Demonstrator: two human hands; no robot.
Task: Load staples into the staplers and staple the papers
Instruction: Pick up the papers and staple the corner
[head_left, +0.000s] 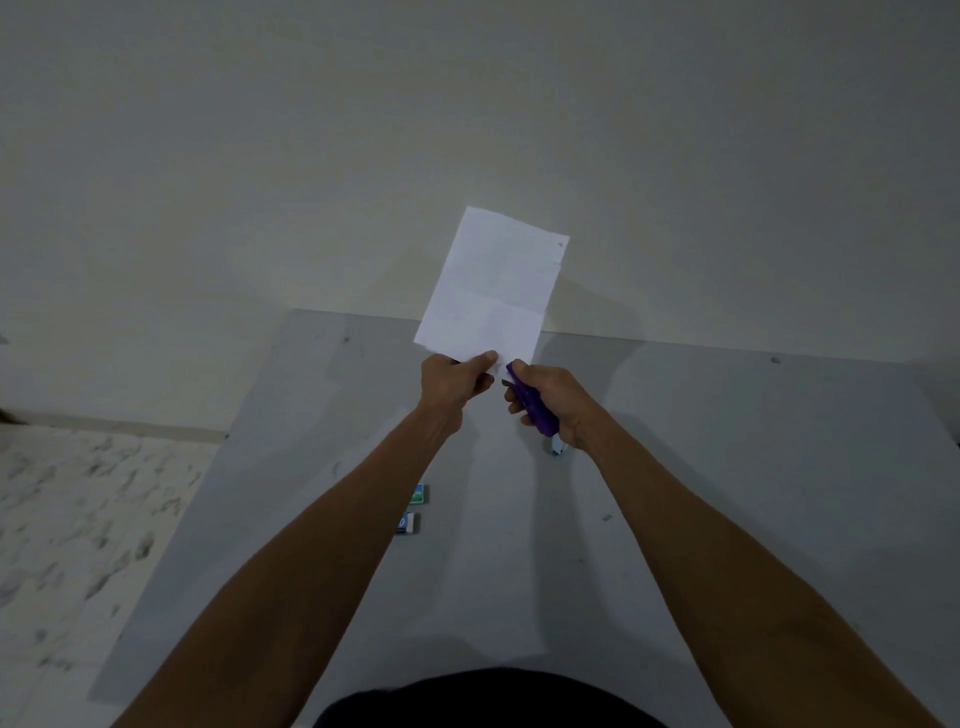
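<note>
White paper (493, 283), light and floppy by my judgement: left hand (452, 382) pinches its 6 o'clock edge; right hand (556, 402) grips the rigid purple stapler (532, 410) at 5 o'clock.

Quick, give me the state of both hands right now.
Left hand: pinching the lower edge of the white paper.
Right hand: gripping the purple stapler, its nose by the paper's lower edge.

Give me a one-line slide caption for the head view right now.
Left hand pinches the paper by its bottom edge; right hand holds a purple stapler at that edge.
</note>
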